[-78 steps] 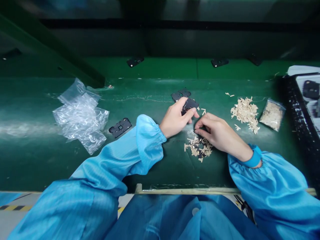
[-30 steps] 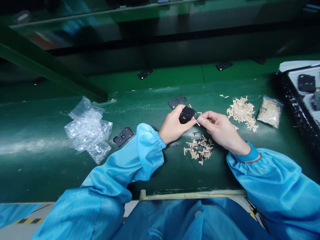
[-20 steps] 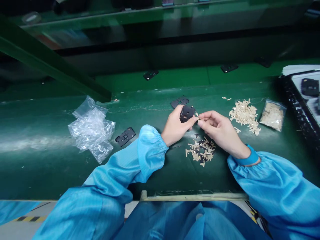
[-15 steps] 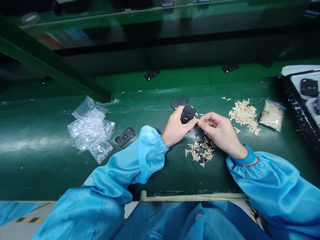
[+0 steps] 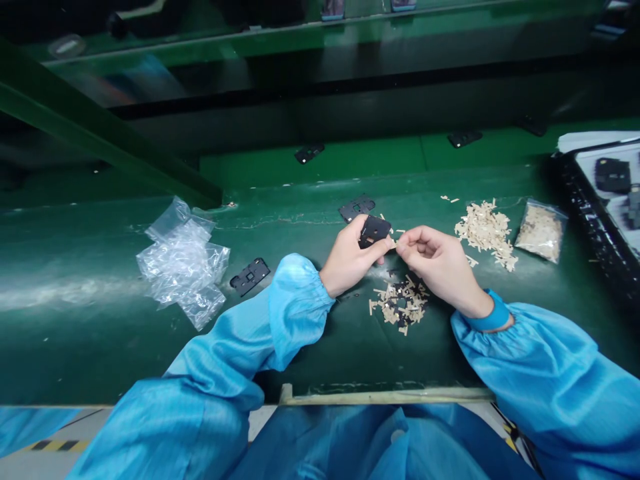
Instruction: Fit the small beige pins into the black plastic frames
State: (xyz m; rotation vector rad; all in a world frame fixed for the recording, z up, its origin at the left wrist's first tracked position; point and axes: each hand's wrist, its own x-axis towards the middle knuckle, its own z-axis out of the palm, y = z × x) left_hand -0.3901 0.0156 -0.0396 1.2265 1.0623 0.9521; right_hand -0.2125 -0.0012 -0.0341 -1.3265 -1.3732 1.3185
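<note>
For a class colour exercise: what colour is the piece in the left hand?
The plate in the left hand is black, best seen in the head view.

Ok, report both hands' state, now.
Left hand: closed, holding a black perforated plate.
Right hand: closed, pinching what looks like a small tan strip.

Green worktop, glossy and scuffed, with a long pale scratch. Well left of the left hand, crumpled clear plastic bags; nearer that hand, a black perforated plate. Just beyond the same hand, a second black plate. Just below the gap between the hands, a small pile of beige strips mixed with black bits. Right of the right hand, a larger heap of beige strips, then a clear bag of pale strips, and at the far edge a black-rimmed tray holding black parts.
</note>
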